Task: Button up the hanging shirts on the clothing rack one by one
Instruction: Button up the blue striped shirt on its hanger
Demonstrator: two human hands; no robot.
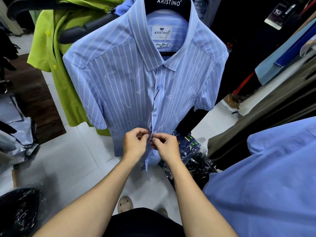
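A blue striped shirt (pixel 130 86) hangs facing the person, its placket running straight down. Both hands meet low on it: left hand (pixel 135 144) and right hand (pixel 166 146) each pinch an edge, touching

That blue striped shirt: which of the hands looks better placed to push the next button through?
Probably the right hand: its fingertips pinch at the placket edge of the blue striped shirt, where the button seems to be. The left hand grips the other front edge beside it, steadying. The button itself is hidden.
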